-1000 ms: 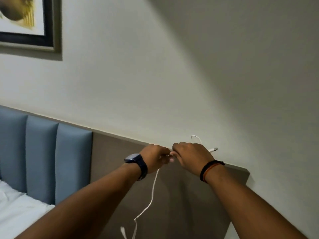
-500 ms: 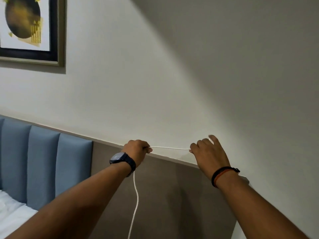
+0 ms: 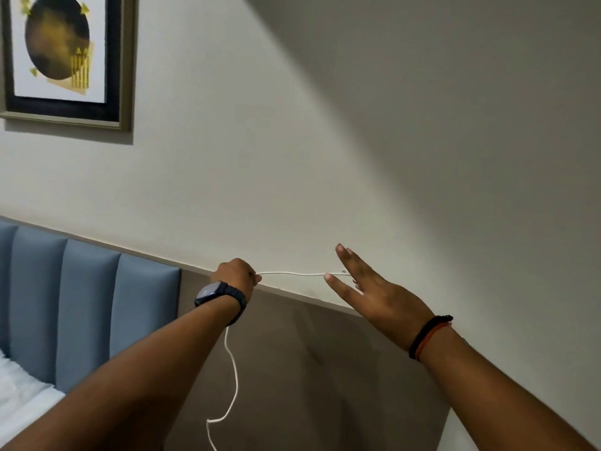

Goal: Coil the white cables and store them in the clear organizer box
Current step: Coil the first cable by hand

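A thin white cable (image 3: 289,274) stretches level between my two hands in front of the wall. My left hand (image 3: 235,276), with a dark watch on the wrist, grips it in a fist. From that fist the rest of the cable (image 3: 232,379) hangs down past my forearm and out of the bottom of the frame. My right hand (image 3: 374,294) has its fingers spread and straight. The cable's end lies across them between thumb and forefingers, and how it is held there is hidden. No clear organizer box is in view.
A brown headboard panel (image 3: 309,369) stands behind my arms, with blue padded panels (image 3: 87,314) to its left. White bedding (image 3: 19,395) shows at the lower left. A framed picture (image 3: 61,56) hangs on the wall at the upper left.
My hands have moved apart from touching, drawing the cable out level between them. My right hand's fingers have gone from curled on the cable to spread and straight. The view tilted upward.
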Motion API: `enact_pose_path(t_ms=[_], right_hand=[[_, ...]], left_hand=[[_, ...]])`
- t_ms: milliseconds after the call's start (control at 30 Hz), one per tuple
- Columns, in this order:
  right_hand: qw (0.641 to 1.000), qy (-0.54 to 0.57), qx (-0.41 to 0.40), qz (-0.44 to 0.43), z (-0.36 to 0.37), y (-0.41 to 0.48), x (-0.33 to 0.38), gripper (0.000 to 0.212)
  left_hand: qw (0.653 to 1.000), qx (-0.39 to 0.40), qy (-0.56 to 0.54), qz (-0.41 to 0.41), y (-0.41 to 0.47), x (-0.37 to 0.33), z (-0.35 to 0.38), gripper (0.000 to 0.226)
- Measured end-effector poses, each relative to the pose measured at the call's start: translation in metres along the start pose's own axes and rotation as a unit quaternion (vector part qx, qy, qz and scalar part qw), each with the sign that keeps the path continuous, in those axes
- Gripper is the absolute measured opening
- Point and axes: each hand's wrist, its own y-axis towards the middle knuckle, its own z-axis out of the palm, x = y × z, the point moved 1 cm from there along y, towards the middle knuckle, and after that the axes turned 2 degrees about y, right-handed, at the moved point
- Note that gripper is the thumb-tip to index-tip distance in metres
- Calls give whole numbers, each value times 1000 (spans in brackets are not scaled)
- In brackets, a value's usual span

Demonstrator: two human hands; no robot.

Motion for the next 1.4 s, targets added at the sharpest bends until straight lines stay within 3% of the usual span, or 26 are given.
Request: enact_pose_path(t_ms=[133, 200, 267, 333, 400, 467, 533, 700, 800, 833, 900, 1000, 1067, 1167, 1267, 1333, 1400], right_hand=[[994, -35, -62, 86, -2, -15, -18, 96], [991, -40, -56, 117, 3, -21, -22, 90], [986, 48, -47, 154, 2, -19, -15, 74], [955, 162, -66, 239, -4, -8, -8, 63], [928, 227, -62, 289, -10, 5, -1, 59], [917, 259, -64, 296, -16, 16, 4, 55], [907, 285, -59, 306, -22, 21, 7, 50], [886, 307, -66, 342, -24, 18, 4, 49], [893, 264, -86, 353, -23, 13, -3, 35], [899, 244, -92, 352, -24, 11, -7, 29], [907, 199, -85, 362, -25, 4, -15, 11], [888, 221, 36, 401, -29, -3, -21, 37], [824, 365, 128, 413, -35, -3, -11, 52], [608, 700, 150, 343, -49, 5, 9, 56], [428, 881, 80, 185, -70, 26, 31, 51], [373, 919, -18, 124, -85, 40, 46, 38], [356, 913, -147, 133, -95, 52, 48, 23]], left_hand=[[998, -5, 45, -52, 4, 20, -11, 29], [997, 11, 56, -49, 1, 23, -11, 30], [998, 19, 50, -19, -8, 15, -6, 25], [999, 43, -2, 30, -21, 2, 5, 14], [985, 115, -102, 79, -38, -18, 14, 31], [950, 213, -189, 132, -59, -40, 17, 53], [911, 287, -254, 153, -73, -60, 20, 61], [799, 412, -425, 107, -95, -89, 29, 52], [750, 422, -499, 100, -106, -97, 27, 34], [752, 404, -514, 82, -108, -99, 25, 32], [809, 315, -493, 57, -102, -98, 22, 41], [890, 178, -413, 73, -85, -93, 18, 46], [906, 134, -394, 81, -76, -89, 15, 48], [906, 120, -400, 72, -70, -89, 16, 50], [886, 136, -440, 62, -74, -96, 29, 41], [881, 132, -451, 65, -79, -101, 34, 35], [876, 147, -454, 68, -84, -102, 35, 44]])
